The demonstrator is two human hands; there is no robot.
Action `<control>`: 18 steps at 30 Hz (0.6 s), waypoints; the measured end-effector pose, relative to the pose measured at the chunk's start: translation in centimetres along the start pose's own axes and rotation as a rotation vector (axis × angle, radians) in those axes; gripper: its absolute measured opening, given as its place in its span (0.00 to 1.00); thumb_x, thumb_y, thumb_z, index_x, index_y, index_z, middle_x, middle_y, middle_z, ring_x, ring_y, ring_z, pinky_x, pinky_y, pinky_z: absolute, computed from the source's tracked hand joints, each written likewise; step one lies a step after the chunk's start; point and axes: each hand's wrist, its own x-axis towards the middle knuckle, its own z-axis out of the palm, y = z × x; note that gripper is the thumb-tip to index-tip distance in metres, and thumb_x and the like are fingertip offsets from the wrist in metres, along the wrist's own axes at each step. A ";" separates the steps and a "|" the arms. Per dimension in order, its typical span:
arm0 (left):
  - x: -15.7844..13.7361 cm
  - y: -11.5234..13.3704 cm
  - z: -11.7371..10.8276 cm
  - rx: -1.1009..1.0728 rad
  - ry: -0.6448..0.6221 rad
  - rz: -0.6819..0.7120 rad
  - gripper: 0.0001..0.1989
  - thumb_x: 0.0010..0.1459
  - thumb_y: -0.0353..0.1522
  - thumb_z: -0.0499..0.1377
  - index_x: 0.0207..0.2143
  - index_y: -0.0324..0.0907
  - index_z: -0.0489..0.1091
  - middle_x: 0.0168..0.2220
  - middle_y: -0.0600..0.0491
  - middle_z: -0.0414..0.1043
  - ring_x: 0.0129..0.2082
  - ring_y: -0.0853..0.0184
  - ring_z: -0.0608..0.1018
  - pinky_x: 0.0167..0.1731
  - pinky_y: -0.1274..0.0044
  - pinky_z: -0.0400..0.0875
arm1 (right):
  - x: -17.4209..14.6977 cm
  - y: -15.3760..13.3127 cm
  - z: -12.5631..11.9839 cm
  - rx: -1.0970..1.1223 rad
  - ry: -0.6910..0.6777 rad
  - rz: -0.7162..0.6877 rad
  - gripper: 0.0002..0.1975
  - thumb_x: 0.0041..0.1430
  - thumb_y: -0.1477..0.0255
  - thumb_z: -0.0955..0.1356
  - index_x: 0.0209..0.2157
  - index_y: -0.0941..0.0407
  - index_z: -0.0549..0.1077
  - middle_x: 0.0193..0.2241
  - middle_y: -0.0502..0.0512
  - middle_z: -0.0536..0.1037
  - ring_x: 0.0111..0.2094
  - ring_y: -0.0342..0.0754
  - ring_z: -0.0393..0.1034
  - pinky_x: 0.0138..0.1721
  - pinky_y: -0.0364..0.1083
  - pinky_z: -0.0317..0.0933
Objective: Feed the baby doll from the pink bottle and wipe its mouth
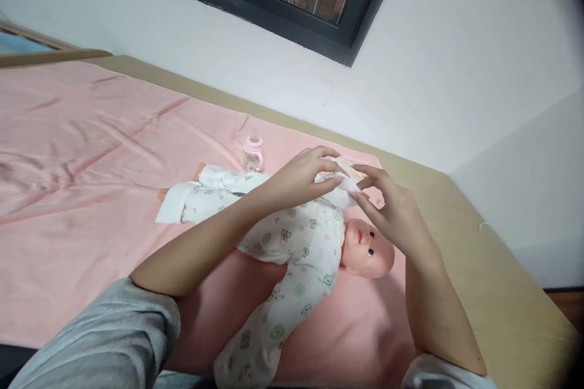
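Note:
A baby doll [368, 248] lies on its back, its head to the right, in a white suit [298, 234] printed with small green and brown figures. Above its far shoulder, my left hand [314, 173] and my right hand [387, 194] face each other with bent fingers. Between them is a thin, plain white cloth [340, 194], pinched by both thumbs and fingertips. Whether this cloth is loose or part of the suit's far sleeve I cannot tell. Just behind it shows a pale patterned flat item [350, 169], partly covered by my fingers. The near sleeve [283, 316] stretches towards me.
A pink baby bottle [253, 151] stands beyond the doll's legs. Under everything lies a wrinkled pink sheet [114, 152] on a wooden surface [493, 279]. A white wall [292, 88] with a dark-framed window [351, 42] rises behind.

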 end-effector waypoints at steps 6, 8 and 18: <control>-2.0 3.7 -2.7 -0.003 0.002 0.261 0.16 0.63 0.28 0.51 0.49 0.49 0.74 0.57 0.54 0.68 0.58 0.63 0.68 0.60 0.67 0.62 | 0.9 3.1 -0.3 -0.116 0.079 0.204 0.10 0.57 0.65 0.67 0.30 0.53 0.61 0.27 0.51 0.74 0.27 0.46 0.69 0.29 0.44 0.59; -4.1 6.0 -3.6 -0.057 -0.212 0.403 0.22 0.60 0.24 0.49 0.48 0.54 0.75 0.56 0.60 0.70 0.54 0.66 0.72 0.56 0.73 0.68 | 1.3 5.7 -0.3 -0.163 0.050 0.294 0.14 0.55 0.66 0.67 0.23 0.53 0.56 0.22 0.49 0.71 0.22 0.43 0.62 0.26 0.44 0.54; -10.7 8.2 -5.5 0.237 -0.305 0.353 0.26 0.47 0.45 0.55 0.50 0.81 0.65 0.32 0.64 0.78 0.41 0.65 0.79 0.20 0.74 0.72 | 1.9 15.4 2.3 0.128 0.028 0.660 0.09 0.44 0.73 0.66 0.31 0.57 0.75 0.27 0.55 0.77 0.25 0.45 0.67 0.26 0.43 0.59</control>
